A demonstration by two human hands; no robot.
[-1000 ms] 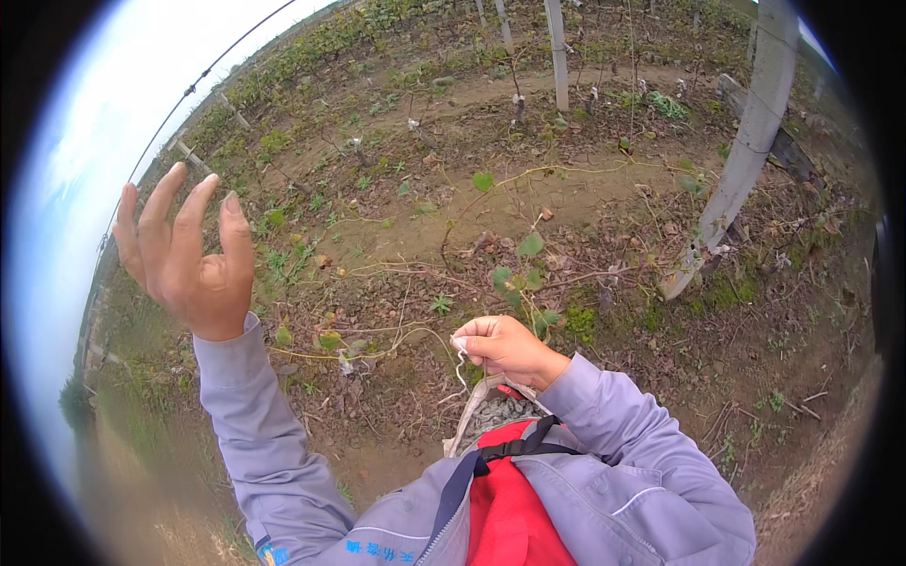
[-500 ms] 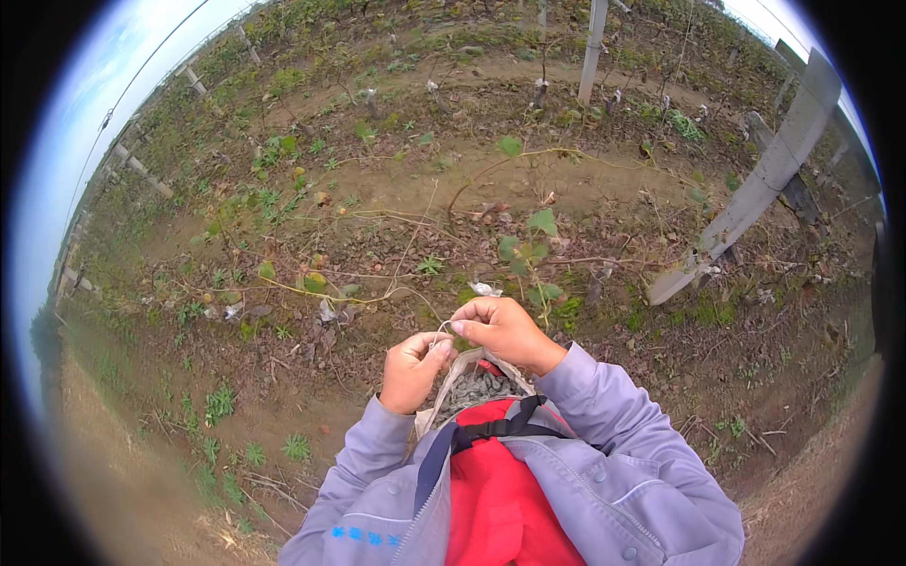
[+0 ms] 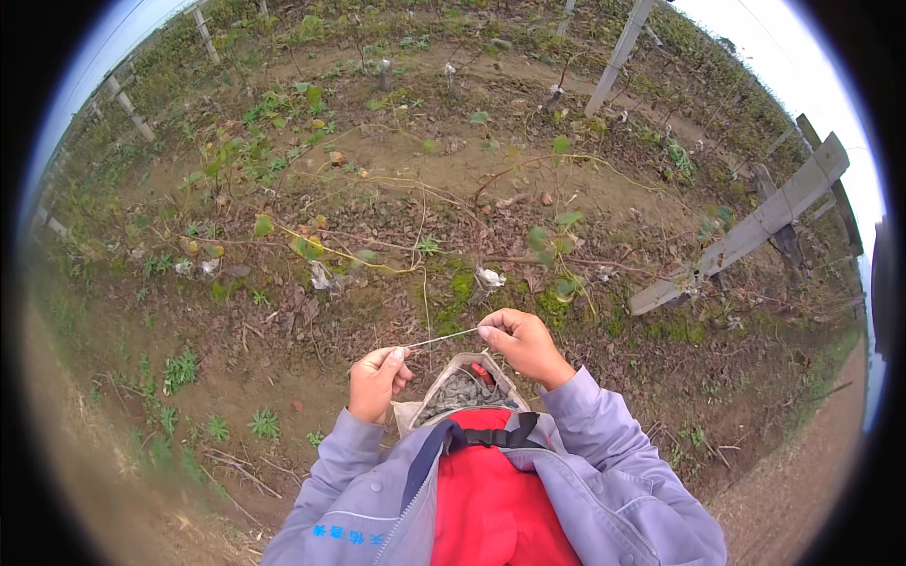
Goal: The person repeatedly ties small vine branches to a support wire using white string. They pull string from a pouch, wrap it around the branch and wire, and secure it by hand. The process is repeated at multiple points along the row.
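A thin pale string stretches straight between my two hands. My left hand pinches one end between thumb and fingertips, with the fingers curled. My right hand, a little higher, pinches the other end in the same way. Just below the string, an open cloth pouch hangs at my waist. Inside it lie a tangle of grey ties and a red-handled object, its kind not clear. A thin vine shoot comes down behind the string; whether they touch I cannot tell.
Long vine canes with some green leaves run across in front of me. A leaning concrete post stands at the right, another post farther back. White wrappings sit on low stems. Dry leaves and weeds cover the ground.
My hands have moved apart, the left going left and the right going right. The string between them, slack and looped before, is now taut. The view has shifted slightly.
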